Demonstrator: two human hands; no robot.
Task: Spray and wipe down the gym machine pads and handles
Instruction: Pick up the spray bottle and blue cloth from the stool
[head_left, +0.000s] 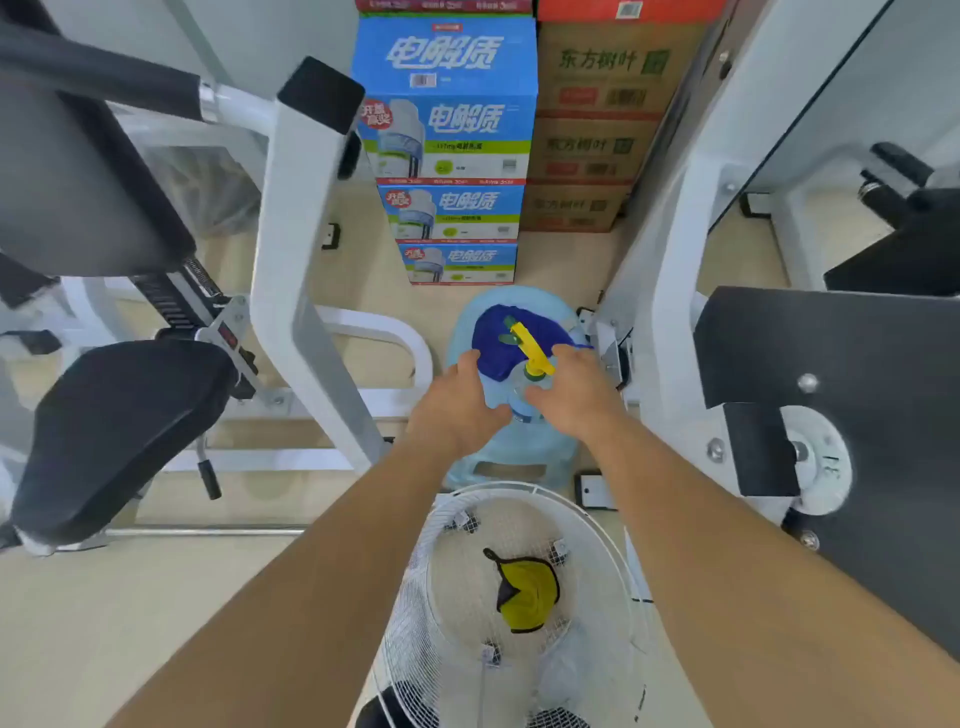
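Spray bottle (527, 376) and blue cloth (496, 338) sit together atop the water jug (519, 449) — handy. My left hand (457, 405), fingers loose, touches the cloth; right hand (576, 397) flanks the bottle — grip unclear.

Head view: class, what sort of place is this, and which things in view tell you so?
Most likely a gym, in a corner also used for storage. White-framed machines with black pads stand on both sides, and cartons of drinks are stacked on the floor between them.
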